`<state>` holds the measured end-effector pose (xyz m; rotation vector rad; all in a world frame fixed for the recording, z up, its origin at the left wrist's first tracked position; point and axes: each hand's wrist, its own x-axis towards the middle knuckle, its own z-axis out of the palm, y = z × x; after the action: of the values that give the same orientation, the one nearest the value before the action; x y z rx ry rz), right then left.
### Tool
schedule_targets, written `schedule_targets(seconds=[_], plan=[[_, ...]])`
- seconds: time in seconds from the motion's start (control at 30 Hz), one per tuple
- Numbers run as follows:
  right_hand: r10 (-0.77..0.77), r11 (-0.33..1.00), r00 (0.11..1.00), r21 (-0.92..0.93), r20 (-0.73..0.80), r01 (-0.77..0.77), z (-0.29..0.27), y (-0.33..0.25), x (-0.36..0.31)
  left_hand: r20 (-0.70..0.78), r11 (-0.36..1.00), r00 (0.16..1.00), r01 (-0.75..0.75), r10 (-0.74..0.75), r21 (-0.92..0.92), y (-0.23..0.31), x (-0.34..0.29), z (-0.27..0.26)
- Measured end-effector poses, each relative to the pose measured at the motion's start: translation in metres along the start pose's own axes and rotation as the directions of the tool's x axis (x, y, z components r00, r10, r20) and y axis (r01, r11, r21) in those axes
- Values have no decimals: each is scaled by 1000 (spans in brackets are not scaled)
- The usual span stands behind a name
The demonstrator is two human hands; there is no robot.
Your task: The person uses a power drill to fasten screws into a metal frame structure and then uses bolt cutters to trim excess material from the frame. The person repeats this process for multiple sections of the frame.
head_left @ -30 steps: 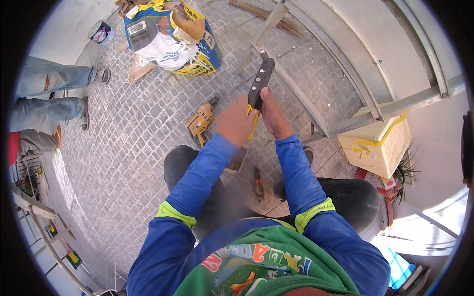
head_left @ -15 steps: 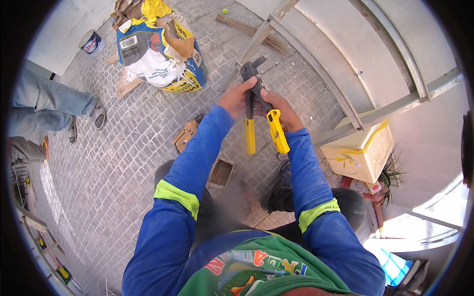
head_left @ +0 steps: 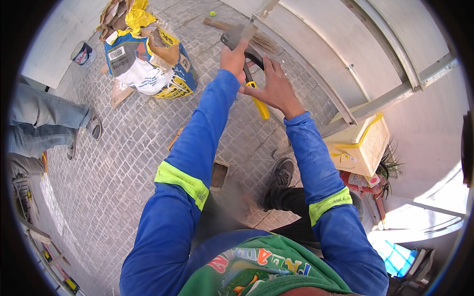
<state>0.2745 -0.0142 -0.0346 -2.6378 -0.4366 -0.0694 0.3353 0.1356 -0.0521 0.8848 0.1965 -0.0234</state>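
Observation:
Held out ahead of me is a hand riveter [head_left: 255,58] with a dark head, black arms and yellow grips. My left hand [head_left: 233,61] is closed round it just below the head. One yellow grip [head_left: 260,107] points back toward me. The other arm of the tool passes under my right hand [head_left: 277,89], and its grip is hidden there. My right hand has its fingers stretched out and its thumb spread toward the yellow grip. How firmly it touches the tool I cannot make out.
A metal frame [head_left: 316,69] leans along the right, above a cream box [head_left: 363,148]. A torn blue and yellow sack [head_left: 148,69] stands far left near a tin [head_left: 83,53]. A broom [head_left: 247,34] lies beyond. Someone's jeans-clad legs [head_left: 47,118] are at left; a small open box [head_left: 219,173] is near my feet.
Both hands have moved the riveter farther away and slightly left, its head now by the metal frame. Its handles have spread apart, and my right hand's fingers have straightened.

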Motion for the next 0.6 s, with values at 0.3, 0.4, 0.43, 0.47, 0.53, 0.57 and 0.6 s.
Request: schedule_targets(seconds=[0.3, 0.4, 0.43, 0.47, 0.53, 0.57, 0.6], plan=[[-13, 965, 997, 261, -81, 33, 18, 5, 6, -34, 956, 999, -8, 19, 294, 10, 14, 9], [-10, 961, 996, 276, -93, 35, 21, 2, 7, -5, 922, 1000, -19, 23, 386, 14, 18, 7], [-2, 955, 997, 296, -80, 26, 21, 1, 8, -20, 915, 1000, -9, 19, 403, 16, 18, 7], [12, 946, 998, 324, -66, 10, 20, -1, 8, -43, 907, 999, 7, 12, 421, 17, 18, 7], [12, 920, 999, 391, -49, 8, 20, -3, 6, -50, 911, 998, -1, 23, 411, 19, 15, 7], [-8, 902, 998, 431, -59, 33, 20, -5, 6, -51, 913, 998, -15, 39, 407, 21, 14, 8], [8, 901, 998, 434, -57, 18, 20, -6, 7, -51, 910, 998, -12, 36, 414, 23, 13, 8]])
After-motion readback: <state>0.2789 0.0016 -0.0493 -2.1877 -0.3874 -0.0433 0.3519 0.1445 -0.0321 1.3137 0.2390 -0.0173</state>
